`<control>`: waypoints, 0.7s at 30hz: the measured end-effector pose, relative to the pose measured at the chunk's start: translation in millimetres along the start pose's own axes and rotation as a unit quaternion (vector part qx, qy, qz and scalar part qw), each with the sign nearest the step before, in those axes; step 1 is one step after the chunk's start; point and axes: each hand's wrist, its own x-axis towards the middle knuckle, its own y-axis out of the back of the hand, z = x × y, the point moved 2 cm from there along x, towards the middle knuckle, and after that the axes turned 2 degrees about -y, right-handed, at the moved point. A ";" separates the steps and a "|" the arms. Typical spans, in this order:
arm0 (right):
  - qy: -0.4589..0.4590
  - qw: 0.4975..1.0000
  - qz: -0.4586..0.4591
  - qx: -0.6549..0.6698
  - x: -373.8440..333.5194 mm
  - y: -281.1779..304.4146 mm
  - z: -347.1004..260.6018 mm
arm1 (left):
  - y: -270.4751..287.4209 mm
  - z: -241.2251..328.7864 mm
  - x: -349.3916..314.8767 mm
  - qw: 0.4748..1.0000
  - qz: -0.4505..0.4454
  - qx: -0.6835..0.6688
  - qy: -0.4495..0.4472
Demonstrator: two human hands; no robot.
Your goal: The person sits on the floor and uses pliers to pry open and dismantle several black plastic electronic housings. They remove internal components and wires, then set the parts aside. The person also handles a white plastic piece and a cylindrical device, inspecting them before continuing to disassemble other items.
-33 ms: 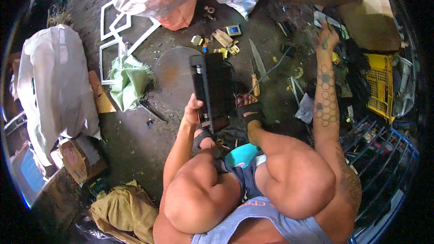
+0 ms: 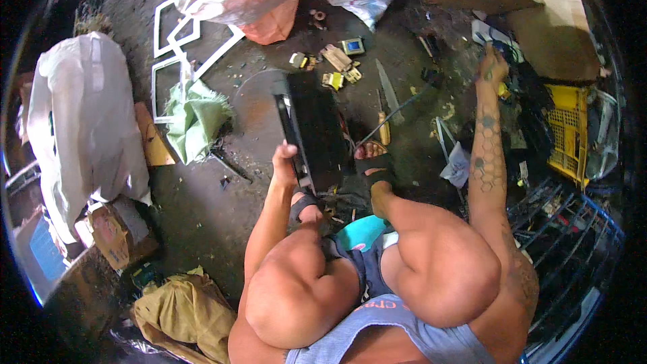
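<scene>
My left hand [image 2: 285,163] grips the near left edge of a black flat-sided electronic case [image 2: 317,131], which stands tilted on the ground in front of my feet. Out at the far right, my right hand [image 2: 493,67] reaches over a cluttered heap with its fingers apart, and nothing shows in them. Just beyond its fingertips lies a pale grey object [image 2: 484,32]; its kind is unclear. A knife blade [image 2: 389,91] and a screwdriver with a yellowish handle [image 2: 383,128] lie on the ground right of the case. A thin dark cable [image 2: 394,116] runs across them.
White frames [image 2: 162,30] and a green woven sack [image 2: 195,125] lie at left. Small yellowish parts [image 2: 337,58] sit beyond the case. Large sacks [image 2: 269,7] stand at the back. A cardboard box [image 2: 556,34], yellow crate [image 2: 566,131] and blue metal rack [image 2: 573,229] line the right.
My right hand has drawn back slightly toward me, away from the pale grey object. The black case has shifted a little left and tilted in my left hand.
</scene>
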 end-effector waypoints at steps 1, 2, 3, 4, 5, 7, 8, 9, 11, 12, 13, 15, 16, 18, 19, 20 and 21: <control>-0.004 0.998 -0.001 -0.066 6.9 0.2 21.6 | 3.1 4.8 2.1 0.997 0.012 -0.074 -0.010; -0.013 0.992 -0.009 -0.122 11.1 1.2 42.1 | 7.4 10.3 3.3 0.991 0.080 -0.092 -0.059; -0.021 0.987 -0.017 -0.158 13.1 2.7 59.7 | 8.2 17.7 11.8 0.983 0.088 -0.113 -0.118; -0.025 0.983 -0.024 -0.178 15.6 4.3 73.1 | 10.9 25.6 20.8 0.967 0.176 -0.058 -0.177; -0.030 0.981 -0.030 -0.192 16.9 5.8 83.6 | 10.9 32.1 27.8 0.944 0.229 -0.020 -0.237; -0.037 0.978 -0.040 -0.201 19.9 9.9 96.5 | 5.6 37.3 33.1 0.890 0.291 0.051 -0.349; -0.039 0.978 -0.044 -0.200 21.9 13.3 100.2 | 4.9 42.5 32.8 0.883 0.294 0.090 -0.355; -0.042 0.978 -0.047 -0.198 25.0 16.7 102.9 | 3.3 46.8 29.7 0.853 0.319 0.174 -0.376; -0.049 0.980 -0.051 -0.186 33.4 29.9 105.9 | 3.7 65.6 15.1 0.746 0.326 0.385 -0.435; -0.053 0.981 -0.050 -0.180 39.1 39.6 105.5 | 6.2 80.0 3.4 0.638 0.331 0.519 -0.463; -0.056 0.982 -0.049 -0.173 44.1 49.4 103.6 | 9.8 92.5 -9.6 0.574 0.309 0.599 -0.465; -0.057 0.981 -0.046 -0.178 53.8 68.4 89.5 | 16.9 110.4 -21.4 0.528 0.218 0.724 -0.387; -0.051 0.979 -0.042 -0.193 54.4 74.1 76.7 | 20.0 117.2 -23.6 0.606 0.134 0.699 -0.356; -0.020 0.961 -0.032 -0.275 42.3 73.3 40.3 | 24.0 115.7 -26.6 0.805 0.041 0.563 -0.186; 0.008 0.948 -0.032 -0.316 25.8 64.4 18.5 | 22.9 108.6 -26.4 0.881 0.008 0.461 -0.107; 0.023 0.950 -0.079 -0.302 0.1 48.2 -1.3 | 20.0 98.7 -26.1 0.909 0.011 0.413 -0.059; 0.025 0.954 -0.146 -0.262 -33.3 28.3 -18.4 | 14.9 90.3 -24.8 0.911 -0.006 0.406 -0.073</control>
